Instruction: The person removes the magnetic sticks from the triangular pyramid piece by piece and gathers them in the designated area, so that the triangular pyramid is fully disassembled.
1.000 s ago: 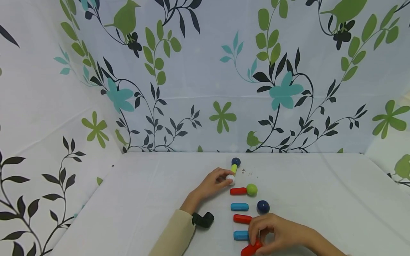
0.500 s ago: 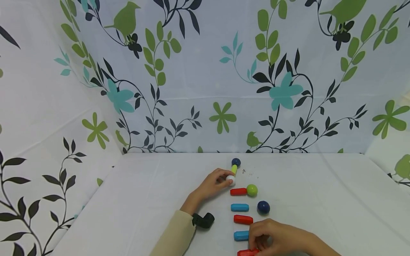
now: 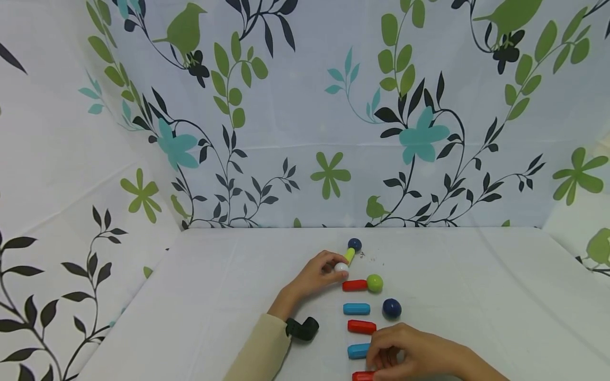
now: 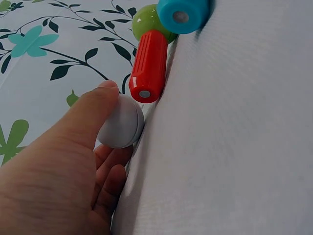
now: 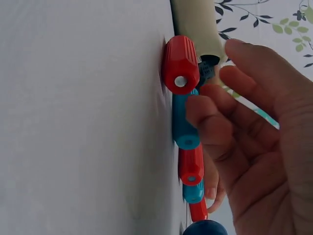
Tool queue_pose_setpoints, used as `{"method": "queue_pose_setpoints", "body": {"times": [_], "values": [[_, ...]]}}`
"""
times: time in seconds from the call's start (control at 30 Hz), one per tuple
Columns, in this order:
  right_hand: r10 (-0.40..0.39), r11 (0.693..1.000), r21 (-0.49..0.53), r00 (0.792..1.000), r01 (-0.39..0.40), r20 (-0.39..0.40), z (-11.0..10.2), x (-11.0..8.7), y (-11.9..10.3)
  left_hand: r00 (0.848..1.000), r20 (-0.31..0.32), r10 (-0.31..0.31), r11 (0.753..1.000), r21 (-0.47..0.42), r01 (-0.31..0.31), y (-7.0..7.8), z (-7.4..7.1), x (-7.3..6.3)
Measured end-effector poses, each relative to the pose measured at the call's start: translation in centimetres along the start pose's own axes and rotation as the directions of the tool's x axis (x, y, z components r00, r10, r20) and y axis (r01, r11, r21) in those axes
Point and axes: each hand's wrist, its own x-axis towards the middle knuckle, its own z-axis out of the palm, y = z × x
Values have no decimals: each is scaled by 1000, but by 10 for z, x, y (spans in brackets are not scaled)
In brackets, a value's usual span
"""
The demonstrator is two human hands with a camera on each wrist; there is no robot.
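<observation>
My left hand pinches a white ball between thumb and fingers. A yellow-green stick runs from that ball to a dark blue ball at the back. By the front edge of the head view, my right hand is at the right end of a red magnetic stick lying on the table. In the right wrist view its thumb and loosely bent fingers stand apart, beside that red stick, whose end shows a metal dot.
Above the nearest red stick lie a blue stick, a red stick and another blue stick, roughly parallel. Beyond them a red stick meets a green ball. A loose dark blue ball sits right of the row.
My right hand has brought the front red stick down and left, turning it from slanted to level, and its grip has loosened. The white ball has shifted slightly left; the far blue ball slightly right.
</observation>
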Motion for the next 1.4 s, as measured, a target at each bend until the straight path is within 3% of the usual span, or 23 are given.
{"method": "queue_pose_setpoints", "body": {"times": [0.13,0.23,0.37,0.6,1.03,1.4], "values": [[-90,995,-35,994,89,-55,-4,-1,3,1000,-3,-2,1000,8,2,-1,0,0],[-173,984,-65,978,166,-121,-7,-1,5,1000,-10,-1,1000,3,1,-2,0,1],[-213,977,-73,952,201,-219,-12,-2,6,1000,-28,11,1000,-5,-11,-2,-1,2],[-200,979,-104,916,174,-349,-22,-5,11,1000,-28,14,1000,10,-13,-5,0,2],[-194,979,-162,819,125,-541,-58,-12,34,996,-85,14,999,32,-12,-6,-1,2],[-1,984,-142,794,-107,-607,-81,-2,51,997,-69,36,999,43,-33,-6,-1,2]]}}
